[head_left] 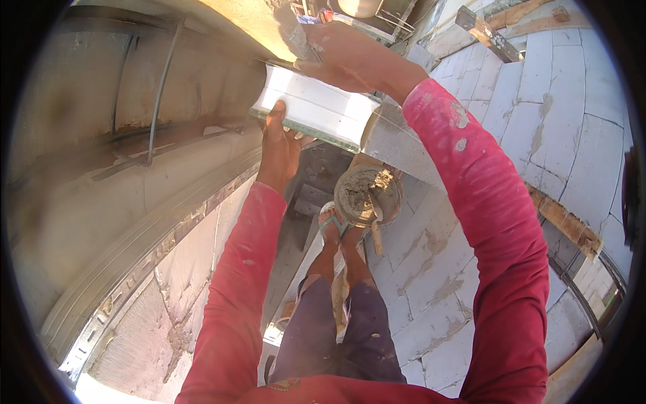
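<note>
My left hand (281,151) grips a long white piece (315,101) with a green lower edge, thumb on its face and fingers below it. It lies along a grey block ledge (404,141). My right hand (346,57) reaches over the piece's top, fingers curled at a grey, mortar-smeared surface or object (298,40) beside the yellowish sunlit wall (249,23); what it holds is unclear. Below, a bucket of grey mortar (356,195) with a tool handle in it stands just beyond my sandalled feet.
A brown wall with grey rods (101,87) is on the left. Pale block walls (545,114) rise on the right, with timber pieces (488,37) jutting out and a plank (565,222) along them. A narrow board is under my feet, beside a darker gap.
</note>
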A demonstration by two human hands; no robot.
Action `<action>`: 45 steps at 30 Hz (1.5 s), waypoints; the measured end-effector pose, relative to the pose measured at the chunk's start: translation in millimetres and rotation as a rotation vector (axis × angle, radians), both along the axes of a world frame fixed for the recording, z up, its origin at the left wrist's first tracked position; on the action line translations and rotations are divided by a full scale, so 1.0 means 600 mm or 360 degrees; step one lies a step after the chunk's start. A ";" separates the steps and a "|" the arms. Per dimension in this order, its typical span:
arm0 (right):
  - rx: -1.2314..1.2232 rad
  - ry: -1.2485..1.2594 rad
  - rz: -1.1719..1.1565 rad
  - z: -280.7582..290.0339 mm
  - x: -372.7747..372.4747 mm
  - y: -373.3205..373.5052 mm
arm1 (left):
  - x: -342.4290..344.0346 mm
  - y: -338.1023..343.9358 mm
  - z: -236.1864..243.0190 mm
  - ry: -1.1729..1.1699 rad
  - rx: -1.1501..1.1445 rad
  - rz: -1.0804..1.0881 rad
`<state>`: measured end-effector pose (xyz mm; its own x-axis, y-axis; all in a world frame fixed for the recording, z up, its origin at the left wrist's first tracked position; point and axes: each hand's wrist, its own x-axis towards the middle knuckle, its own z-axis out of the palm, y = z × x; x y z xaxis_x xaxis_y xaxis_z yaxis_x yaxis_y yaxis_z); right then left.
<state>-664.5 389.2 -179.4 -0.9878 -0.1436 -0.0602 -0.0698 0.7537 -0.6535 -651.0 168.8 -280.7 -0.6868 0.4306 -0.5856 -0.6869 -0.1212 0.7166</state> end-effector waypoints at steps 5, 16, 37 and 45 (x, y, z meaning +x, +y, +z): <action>-0.0031 0.0050 0.0035 -0.008 -0.006 0.008 | -0.002 -0.002 -0.006 -0.0012 0.0071 -0.0001; -0.0123 0.0060 0.0002 -0.009 -0.008 0.005 | -0.003 0.002 -0.003 -0.0036 0.0082 -0.0019; -0.0287 0.0213 0.0032 -0.039 -0.024 0.006 | -0.013 -0.016 -0.029 -0.0178 0.0167 0.0049; -0.0492 0.0099 0.0168 -0.015 -0.020 0.022 | 0.002 0.005 0.009 -0.0109 0.0115 0.0035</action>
<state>-676.3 402.6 -188.5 -0.9670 -0.2471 0.0624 -0.1839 0.5070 -0.8421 -649.9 171.9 -275.6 -0.6561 0.4585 -0.5995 -0.7305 -0.1864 0.6569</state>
